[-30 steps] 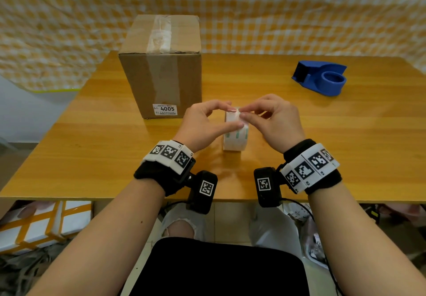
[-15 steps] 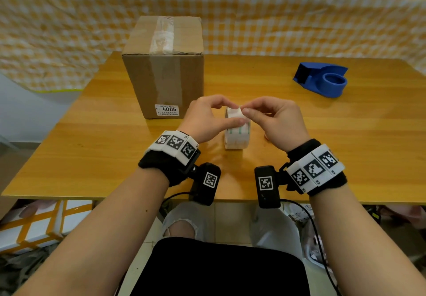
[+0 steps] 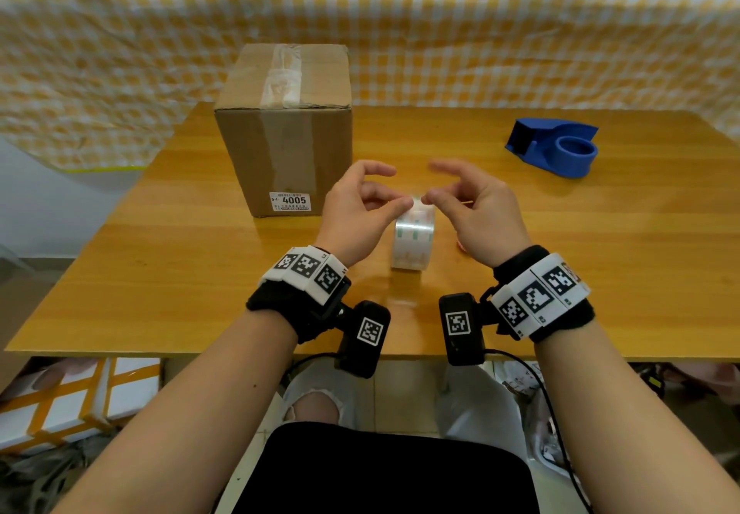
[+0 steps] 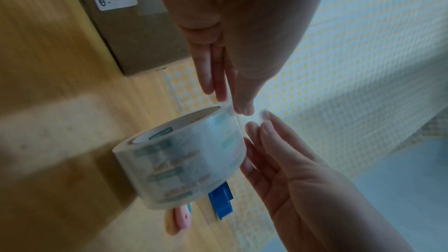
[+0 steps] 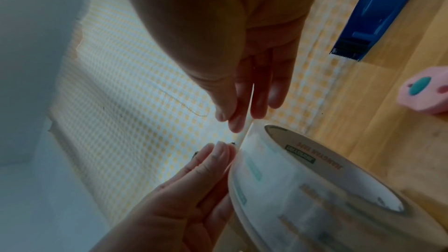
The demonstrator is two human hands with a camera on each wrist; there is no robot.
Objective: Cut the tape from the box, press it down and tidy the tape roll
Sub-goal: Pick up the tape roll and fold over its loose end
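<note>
Both hands work at the top of the tape roll (image 3: 413,233), which stands on edge on the counter (image 3: 600,257) directly in front of the person. One second ago the fingertips of both hands were closed together on the roll's top; now the fingers have spread. The left hand (image 3: 354,213) has its thumb tip against the roll's upper rim, with the remaining fingers loosely curled and raised above it. The right hand (image 3: 476,209) has its fingers relaxed and parted, with the thumb tip close to the same rim; whether it touches cannot be told. Neither hand grips the roll. Judgement: the loose tape end has been smoothed back onto the roll, so the tidying step is at or near completion.

Tape roll condition: clear tape with green and orange print, wound on a pale card core. In the right wrist view, a thin edge of tape (image 5: 246,133) rises slightly at the top of the roll, between the fingertips of both hands.

Farther back, the cardboard box (image 3: 286,133) stands to the left, with a tape strip running over its top and down its front face. The blue tape dispenser (image 3: 554,147) lies well apart at far right.
</note>
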